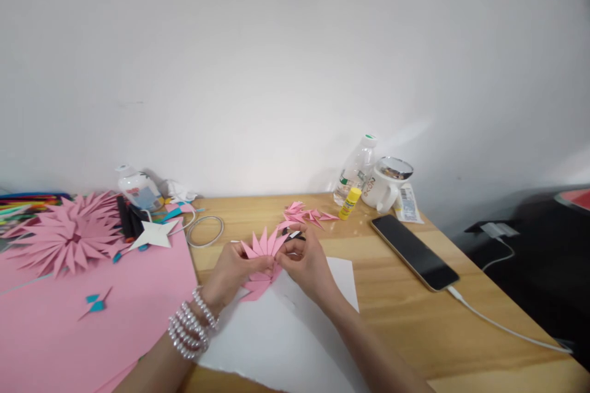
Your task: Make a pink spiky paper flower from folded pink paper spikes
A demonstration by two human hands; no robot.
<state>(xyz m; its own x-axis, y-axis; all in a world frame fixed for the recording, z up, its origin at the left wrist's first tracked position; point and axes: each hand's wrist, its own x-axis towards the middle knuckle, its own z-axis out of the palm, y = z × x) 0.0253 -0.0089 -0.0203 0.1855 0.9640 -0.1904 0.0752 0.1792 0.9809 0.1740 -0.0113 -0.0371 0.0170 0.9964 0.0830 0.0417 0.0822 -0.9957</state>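
While both hands meet over the white sheet (276,331), they pinch a half-built pink paper fan (263,245) of folded points between them. Left hand (235,271), beaded bracelets on the wrist, grips its left side; right hand (306,264) is closed on the right edge. Loose pink folds (306,215) lie just behind, a glue stick (350,203) and phone (413,252) off to the right, and a finished pink flower (69,236) sits far left.

Bare forearms, no sleeves; stacked pearl-bead bracelets (190,326) round left wrist; right wrist unadorned.
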